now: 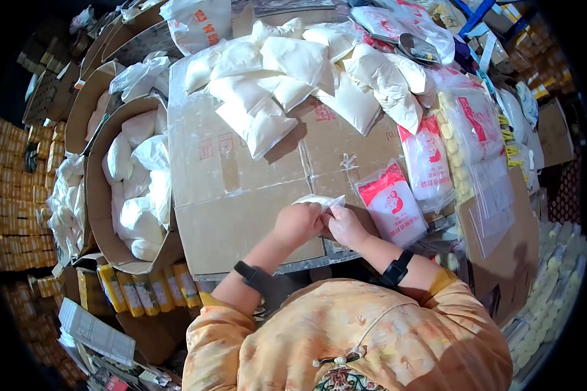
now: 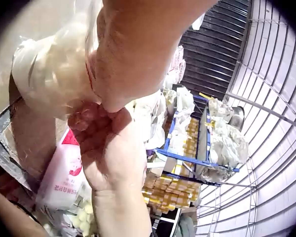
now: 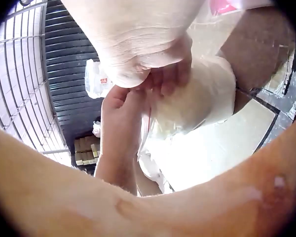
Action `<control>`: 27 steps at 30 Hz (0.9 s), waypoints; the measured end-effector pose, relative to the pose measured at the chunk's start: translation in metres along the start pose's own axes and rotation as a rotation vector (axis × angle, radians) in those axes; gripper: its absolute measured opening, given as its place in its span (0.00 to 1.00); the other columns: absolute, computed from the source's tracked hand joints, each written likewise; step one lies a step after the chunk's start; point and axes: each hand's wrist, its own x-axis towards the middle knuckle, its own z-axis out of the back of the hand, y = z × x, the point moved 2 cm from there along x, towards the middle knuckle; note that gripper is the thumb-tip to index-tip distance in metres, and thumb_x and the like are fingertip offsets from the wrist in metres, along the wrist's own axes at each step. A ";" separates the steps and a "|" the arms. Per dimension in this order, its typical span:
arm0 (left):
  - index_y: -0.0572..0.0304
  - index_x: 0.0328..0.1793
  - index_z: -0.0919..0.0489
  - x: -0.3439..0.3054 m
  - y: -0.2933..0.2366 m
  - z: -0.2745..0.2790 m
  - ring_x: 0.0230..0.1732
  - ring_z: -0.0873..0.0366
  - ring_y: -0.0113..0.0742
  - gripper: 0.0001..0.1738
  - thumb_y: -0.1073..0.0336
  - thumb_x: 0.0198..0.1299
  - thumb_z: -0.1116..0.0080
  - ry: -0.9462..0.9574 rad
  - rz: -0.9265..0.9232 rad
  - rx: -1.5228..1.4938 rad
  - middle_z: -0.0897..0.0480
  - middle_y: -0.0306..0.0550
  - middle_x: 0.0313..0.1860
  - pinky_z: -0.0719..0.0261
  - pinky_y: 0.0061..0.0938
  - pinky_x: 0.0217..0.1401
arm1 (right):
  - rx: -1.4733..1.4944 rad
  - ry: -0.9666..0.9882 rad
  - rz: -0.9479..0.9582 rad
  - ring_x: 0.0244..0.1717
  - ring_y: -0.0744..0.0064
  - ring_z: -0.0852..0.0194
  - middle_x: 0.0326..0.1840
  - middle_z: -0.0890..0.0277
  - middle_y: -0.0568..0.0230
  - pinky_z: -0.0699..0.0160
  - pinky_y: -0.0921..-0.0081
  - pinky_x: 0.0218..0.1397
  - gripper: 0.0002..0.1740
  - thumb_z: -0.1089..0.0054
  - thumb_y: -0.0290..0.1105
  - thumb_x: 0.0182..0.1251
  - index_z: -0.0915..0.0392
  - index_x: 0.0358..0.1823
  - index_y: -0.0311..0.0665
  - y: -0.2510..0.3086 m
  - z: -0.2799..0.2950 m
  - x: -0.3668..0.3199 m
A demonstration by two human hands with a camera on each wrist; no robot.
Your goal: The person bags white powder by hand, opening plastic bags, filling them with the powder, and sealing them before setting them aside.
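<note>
Near the front edge of the cardboard-covered table, both hands meet at the mouth of a clear zip bag (image 1: 321,199) with pale contents. My left hand (image 1: 295,223) pinches the mouth from one side, while my right hand (image 1: 345,226) pinches it close beside, fingers curled. In the left wrist view the bag (image 2: 54,69) bulges below a thin red line at its mouth. The right wrist view shows the bag (image 3: 187,106) lying on the table side of the fingers. Some fingertips are hidden behind the hands.
Several filled white bags (image 1: 297,58) lie across the far part of the cardboard (image 1: 241,208). Red-and-white packs of bags (image 1: 394,205) are at the right. A carton (image 1: 98,215) of white bags stands at the left, near yellow packets (image 1: 147,293).
</note>
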 end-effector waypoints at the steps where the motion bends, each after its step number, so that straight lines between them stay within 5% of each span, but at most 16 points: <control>1: 0.60 0.25 0.25 0.000 -0.002 -0.002 0.25 0.24 0.57 0.12 0.59 0.50 0.45 -0.018 -0.006 0.041 0.22 0.56 0.24 0.27 0.43 0.27 | -0.018 -0.013 -0.017 0.32 0.76 0.28 0.31 0.23 0.60 0.26 0.72 0.39 0.09 0.52 0.27 0.64 0.25 0.36 0.30 0.015 0.004 -0.004; 5: 0.61 0.22 0.26 -0.002 -0.007 -0.003 0.25 0.25 0.57 0.12 0.60 0.49 0.45 -0.136 0.002 0.004 0.22 0.57 0.24 0.27 0.44 0.27 | -0.174 -0.017 -0.057 0.31 0.74 0.27 0.31 0.22 0.59 0.27 0.69 0.38 0.09 0.52 0.29 0.63 0.25 0.35 0.30 0.036 0.011 -0.008; 8: 0.60 0.24 0.26 -0.003 -0.001 -0.007 0.25 0.25 0.58 0.12 0.59 0.50 0.45 -0.126 0.039 -0.084 0.22 0.57 0.24 0.27 0.44 0.28 | -0.128 -0.071 0.053 0.36 0.42 0.25 0.29 0.27 0.38 0.28 0.58 0.39 0.13 0.51 0.34 0.59 0.25 0.30 0.30 0.029 0.010 -0.005; 14: 0.58 0.33 0.25 -0.008 -0.002 0.020 0.32 0.23 0.56 0.13 0.56 0.51 0.44 0.086 0.046 -0.173 0.21 0.55 0.28 0.26 0.43 0.34 | 0.148 -0.021 0.060 0.37 0.41 0.26 0.30 0.28 0.37 0.30 0.57 0.38 0.11 0.53 0.32 0.59 0.27 0.30 0.30 -0.006 -0.002 0.003; 20: 0.56 0.35 0.23 0.002 0.004 0.014 0.35 0.24 0.55 0.12 0.56 0.53 0.44 0.166 -0.003 -0.182 0.21 0.56 0.31 0.27 0.40 0.37 | -0.094 -0.028 0.086 0.38 0.40 0.27 0.32 0.28 0.36 0.30 0.55 0.40 0.12 0.54 0.33 0.60 0.27 0.31 0.31 0.023 0.011 -0.002; 23: 0.55 0.37 0.21 0.002 0.010 0.009 0.34 0.24 0.56 0.12 0.57 0.54 0.45 0.122 -0.013 -0.271 0.20 0.56 0.32 0.26 0.40 0.36 | -0.245 0.011 0.092 0.32 0.57 0.24 0.28 0.25 0.47 0.29 0.66 0.38 0.09 0.56 0.26 0.62 0.27 0.34 0.29 0.031 0.016 -0.006; 27: 0.55 0.36 0.21 0.000 0.008 0.009 0.31 0.24 0.57 0.11 0.58 0.54 0.47 0.088 0.009 -0.219 0.21 0.56 0.29 0.26 0.41 0.34 | -0.231 -0.049 0.084 0.35 0.50 0.23 0.30 0.24 0.43 0.28 0.64 0.39 0.09 0.53 0.28 0.62 0.27 0.35 0.29 0.035 0.016 -0.008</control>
